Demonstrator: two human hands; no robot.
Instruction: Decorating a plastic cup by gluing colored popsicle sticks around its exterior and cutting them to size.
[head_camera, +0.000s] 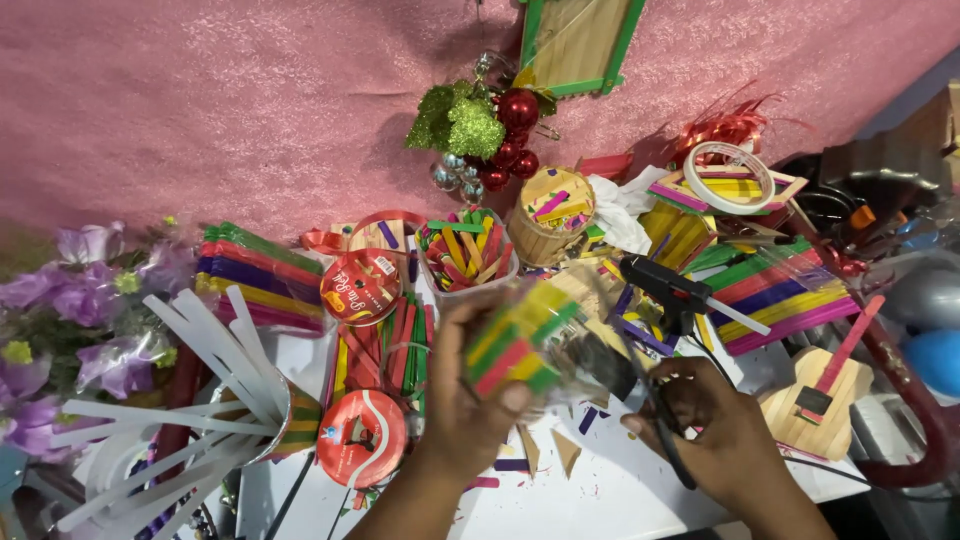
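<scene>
A pink glittery cloth backs a cluttered white table under even light.

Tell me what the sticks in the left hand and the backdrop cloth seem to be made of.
Bundle of coloured sticks in the left hand: probably dyed wood, flat and matt, though blurred; seemingly inside a clear glossy plastic wrap. Pink backdrop cloth: likely a glittery synthetic fabric, given its fine sparkle and soft folds.

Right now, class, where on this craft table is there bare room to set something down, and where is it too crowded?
Bare white surface shows only near the front edge, between the left hand and right hand, with a few scraps on it. Everywhere behind is crowded: glue gun, stick bundles, red tape rolls, cup of sticks.
</scene>
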